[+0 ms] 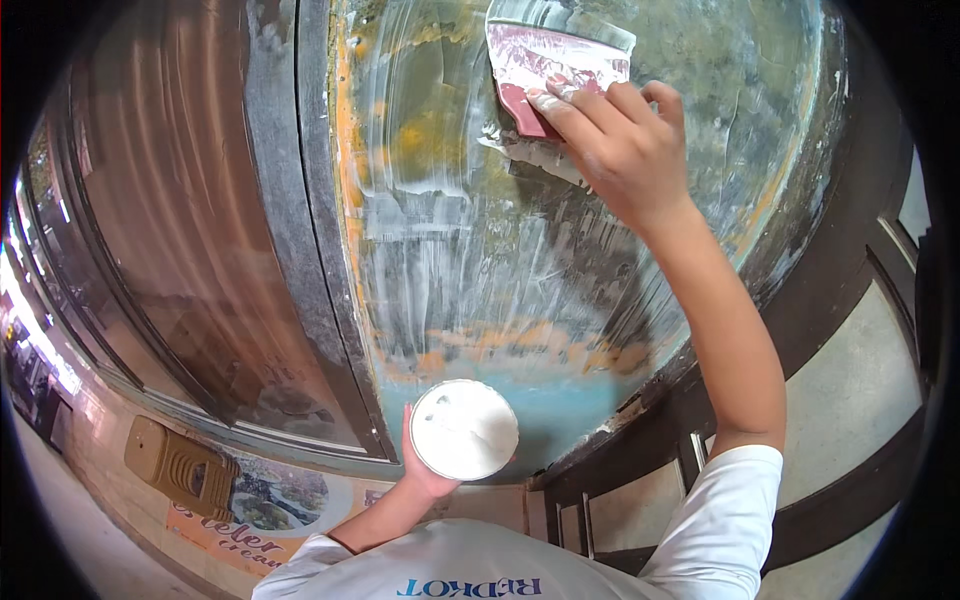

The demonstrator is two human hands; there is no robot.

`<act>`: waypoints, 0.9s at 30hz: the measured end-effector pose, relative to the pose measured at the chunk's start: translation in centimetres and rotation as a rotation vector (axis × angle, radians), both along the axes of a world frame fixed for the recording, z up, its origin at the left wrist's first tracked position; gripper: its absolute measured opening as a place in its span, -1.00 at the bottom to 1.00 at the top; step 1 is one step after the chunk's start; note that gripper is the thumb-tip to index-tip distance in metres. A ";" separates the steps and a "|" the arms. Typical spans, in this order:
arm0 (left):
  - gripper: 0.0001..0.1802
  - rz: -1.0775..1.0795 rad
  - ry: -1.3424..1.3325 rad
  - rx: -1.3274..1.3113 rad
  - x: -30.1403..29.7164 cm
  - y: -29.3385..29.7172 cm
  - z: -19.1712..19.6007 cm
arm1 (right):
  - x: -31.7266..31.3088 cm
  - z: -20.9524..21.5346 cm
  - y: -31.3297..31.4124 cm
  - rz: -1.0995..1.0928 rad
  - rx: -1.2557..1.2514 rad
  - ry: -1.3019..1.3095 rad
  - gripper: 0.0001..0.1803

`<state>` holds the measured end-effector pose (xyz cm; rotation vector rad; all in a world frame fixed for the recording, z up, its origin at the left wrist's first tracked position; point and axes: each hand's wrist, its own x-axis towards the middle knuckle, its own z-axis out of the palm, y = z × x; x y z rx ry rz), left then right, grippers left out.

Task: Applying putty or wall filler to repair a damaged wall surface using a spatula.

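With my right hand (pixel 625 140) I grip a reddish-pink scraper (pixel 520 108) high up on the wall. White paste coats the scraper's face, and some is on my fingers. Its upper edge meets the painted wall panel (pixel 430 290), where thin white streaks lie over green, orange and blue patches. A thicker smear of paste (pixel 540 158) sits just below the scraper. Lower down, in front of my body, my left hand (pixel 425 470) holds a round tub (pixel 464 430) of white paste from its left side and underneath. Most of those fingers are hidden beneath the tub.
A glass window with a dark frame (pixel 320 240) and brown curtains behind it borders the panel on the left. To the right stands a dark wooden frame (pixel 850 230) with pale panels. A tan plastic stool (pixel 180 465) and a printed banner (pixel 290 500) are at lower left.
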<state>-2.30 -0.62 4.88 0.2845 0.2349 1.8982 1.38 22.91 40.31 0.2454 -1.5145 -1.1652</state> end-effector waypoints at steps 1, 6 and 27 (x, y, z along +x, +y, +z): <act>-0.05 0.000 -0.037 0.000 -0.1 -0.1 -0.2 | 0.6 0.4 -0.6 -0.001 -0.001 -0.030 -0.87; -0.02 0.001 -0.076 0.008 -0.1 -0.4 -0.9 | 4.7 2.9 -3.0 0.104 -0.113 -0.135 -0.87; -0.06 -0.187 -0.557 0.276 0.2 0.3 -0.5 | 1.9 4.4 -2.0 -0.060 -0.696 -0.818 -0.73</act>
